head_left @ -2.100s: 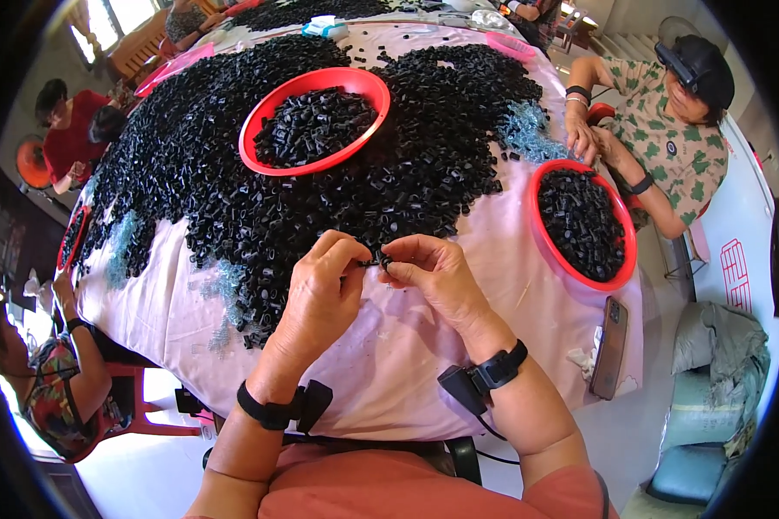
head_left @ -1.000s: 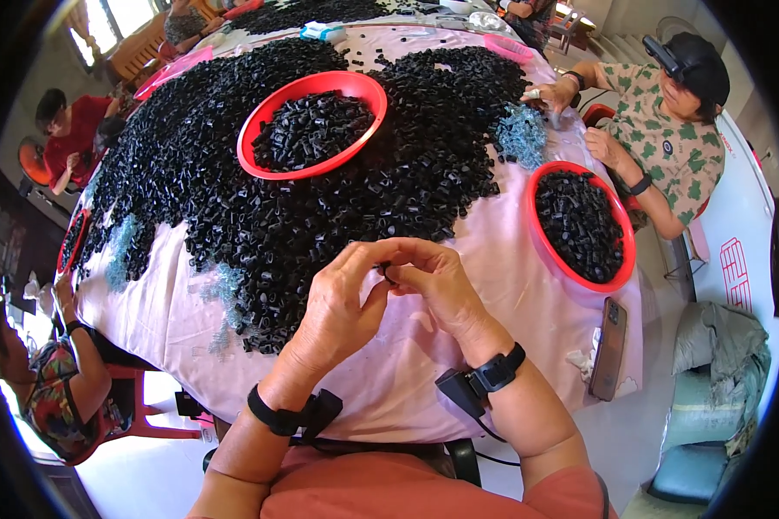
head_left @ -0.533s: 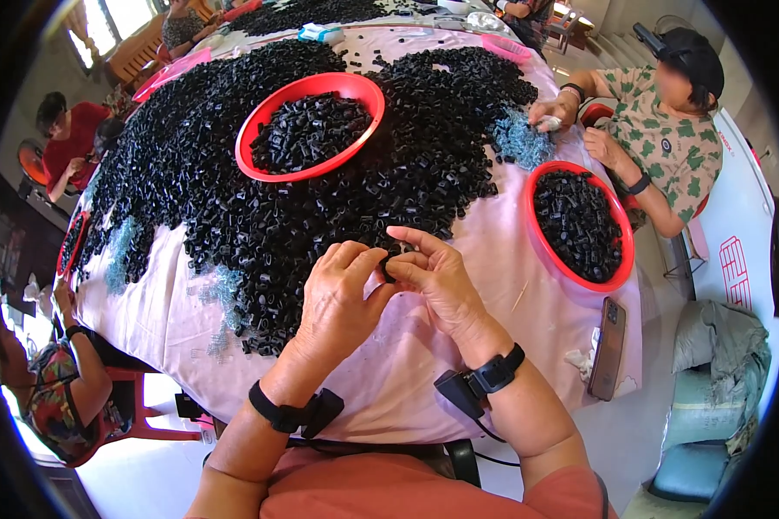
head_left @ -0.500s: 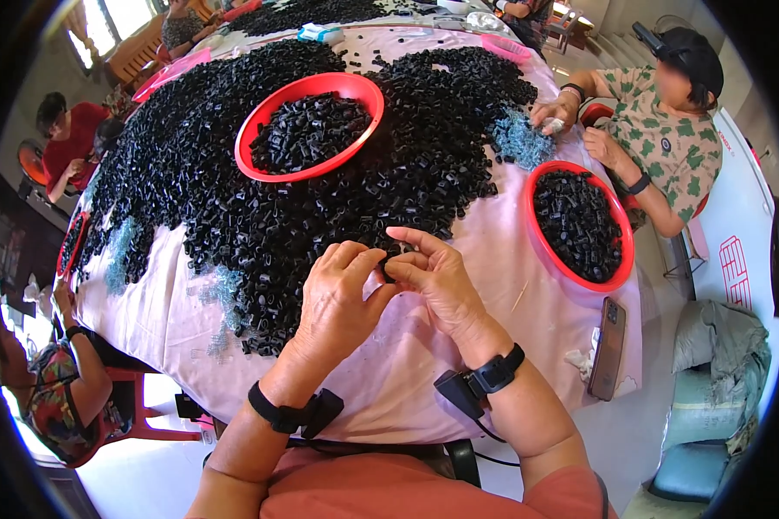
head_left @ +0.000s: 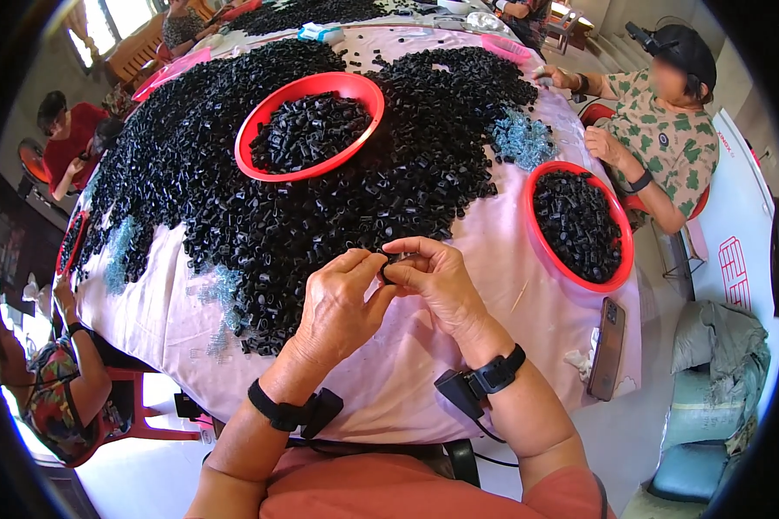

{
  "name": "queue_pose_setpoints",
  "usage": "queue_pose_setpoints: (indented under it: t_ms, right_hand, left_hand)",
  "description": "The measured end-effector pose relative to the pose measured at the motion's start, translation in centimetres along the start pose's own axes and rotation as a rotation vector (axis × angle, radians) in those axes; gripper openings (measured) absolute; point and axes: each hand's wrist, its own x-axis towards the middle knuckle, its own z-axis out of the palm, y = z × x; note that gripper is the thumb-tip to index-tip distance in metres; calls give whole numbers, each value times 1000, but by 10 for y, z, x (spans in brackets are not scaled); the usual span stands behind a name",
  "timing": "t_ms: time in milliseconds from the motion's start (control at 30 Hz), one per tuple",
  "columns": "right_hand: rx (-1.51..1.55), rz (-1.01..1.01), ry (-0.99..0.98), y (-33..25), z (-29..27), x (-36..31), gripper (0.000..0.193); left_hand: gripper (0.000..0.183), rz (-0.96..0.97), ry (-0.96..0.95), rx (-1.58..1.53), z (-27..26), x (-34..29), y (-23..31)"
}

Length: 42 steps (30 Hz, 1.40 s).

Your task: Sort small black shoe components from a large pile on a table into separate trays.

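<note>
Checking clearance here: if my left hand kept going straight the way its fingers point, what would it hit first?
The left hand points toward the right hand; it already touches the small black piece both pinch.

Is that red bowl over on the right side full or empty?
Nearly full. The red bowl on the right holds a heap of small black pieces that covers its whole bottom and rises close to the rim.

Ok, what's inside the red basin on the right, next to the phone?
The right red basin is filled with small black plastic pieces, heaped almost to its rim. They cover its bottom, so anything underneath them is hidden. A dark phone lies beside it on the pink tablecloth.
</note>
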Motion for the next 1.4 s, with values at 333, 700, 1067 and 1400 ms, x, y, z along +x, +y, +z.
queue_pose_setpoints:
  t_ms: [333, 700, 1067, 1400]
  right_hand:
    - [30, 9, 0, 2, 1, 1, 31]
    - [-68, 37, 46, 1, 1, -1, 23]
    - [-2, -13, 11, 6, 3, 1, 19]
    - [37, -15, -35, 9, 2, 3, 22]
  left_hand:
    - [33, 22, 29, -45, 5, -2, -3]
    - [31, 32, 33, -67, 6, -4, -6]
    - [32, -1, 35, -76, 12, -4, -8]
    - [32, -37, 14, -121, 8, -3, -6]
